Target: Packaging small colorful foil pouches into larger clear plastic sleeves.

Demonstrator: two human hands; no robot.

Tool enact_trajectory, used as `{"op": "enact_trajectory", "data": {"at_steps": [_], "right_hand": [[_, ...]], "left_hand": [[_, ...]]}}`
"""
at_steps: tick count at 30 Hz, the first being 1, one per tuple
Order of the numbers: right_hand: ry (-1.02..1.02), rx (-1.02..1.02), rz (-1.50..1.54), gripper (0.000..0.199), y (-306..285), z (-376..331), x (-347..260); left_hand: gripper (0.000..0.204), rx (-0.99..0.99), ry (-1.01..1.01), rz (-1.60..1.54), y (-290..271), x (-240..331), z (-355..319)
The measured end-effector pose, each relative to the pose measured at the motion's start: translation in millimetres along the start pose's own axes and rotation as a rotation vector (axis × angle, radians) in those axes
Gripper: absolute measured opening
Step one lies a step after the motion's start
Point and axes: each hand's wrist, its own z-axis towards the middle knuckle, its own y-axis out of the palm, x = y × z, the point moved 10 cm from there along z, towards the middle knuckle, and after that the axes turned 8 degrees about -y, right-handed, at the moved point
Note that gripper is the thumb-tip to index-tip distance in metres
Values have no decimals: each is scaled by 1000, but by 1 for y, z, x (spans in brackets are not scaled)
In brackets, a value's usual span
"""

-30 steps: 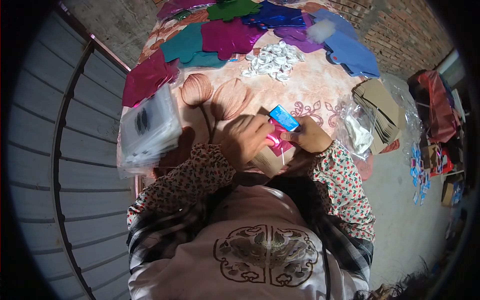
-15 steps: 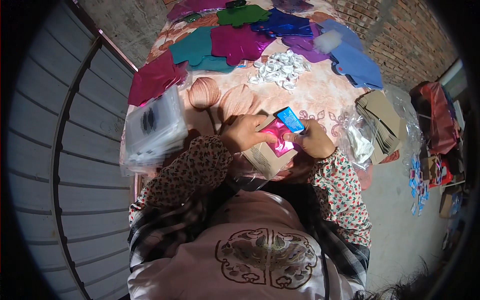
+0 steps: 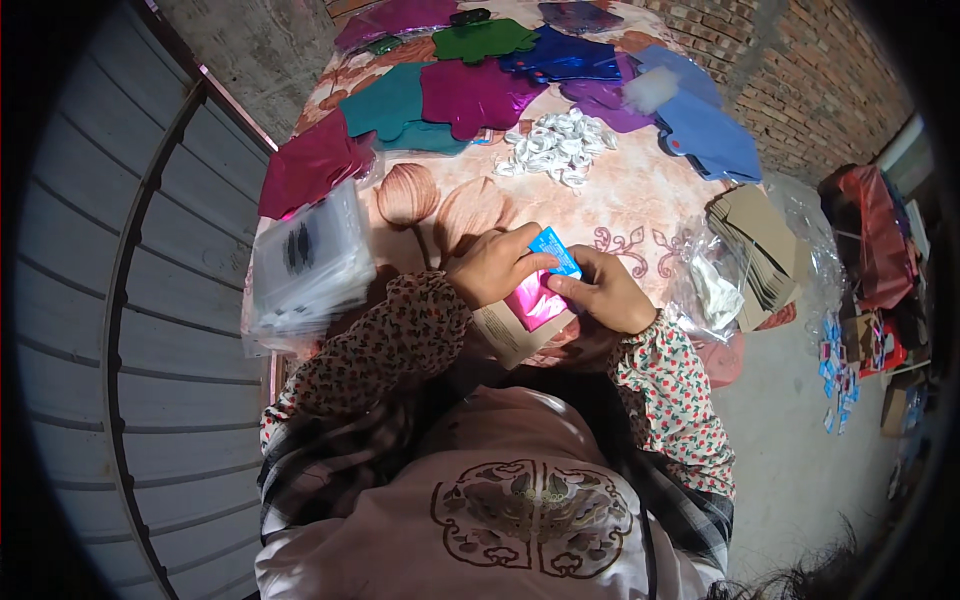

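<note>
Just in front of my body, both hands hold a small bundle. In it are a brown cardboard piece (image 3: pixel 508 337), a shiny pink foil piece (image 3: pixel 540 303) folded on top of it, and a blue printed card (image 3: pixel 557 252) at the upper end. My left hand (image 3: pixel 497 266) grips the upper left side, its fingers bent over the foil and the blue card. From the right, my right hand (image 3: pixel 614 292) pinches the foil and the blue card with the thumb on top. The fingers underneath are hidden.
Clear plastic bags (image 3: pixel 315 260) are stacked at left. White string bundles (image 3: pixel 560 145) lie mid-table, with flat shiny foil pieces (image 3: pixel 475 97) behind. At right sit brown cardboard pieces (image 3: pixel 765 235) and a plastic bag of white material (image 3: pixel 715 290). A slatted metal panel (image 3: pixel 70 300) flanks the table.
The bundle has shifted slightly left and toward me. The blue card sits lower and nearer my left fingers, and my right hand has moved left with it.
</note>
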Motion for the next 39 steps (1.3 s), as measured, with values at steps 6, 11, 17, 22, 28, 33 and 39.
{"op": "enact_trajectory", "data": {"at_steps": [6,11,17,22,28,33,39], "right_hand": [[-77,91,-219,17,-18,2,-3],[-208,441,-148,7,-62,-4,-11],[-304,773,251,13,-74,-10,-23],[-311,829,460,7,-42,-7,-13],[-154,687,693,4,-27,-2,10],[-138,624,742,7,-16,2,-7],[-225,635,777,9,-8,9,-27]], "left_hand": [[24,31,20,15,-10,11,10],[26,788,457,279,-82,59,-31],[30,220,-93,-919,22,-16,-37],[27,510,-31,-1644,6,-16,2],[31,503,-10,-1489,-8,-27,3],[29,491,24,-1433,-16,-29,4],[29,399,-128,-1504,10,-41,2]]}}
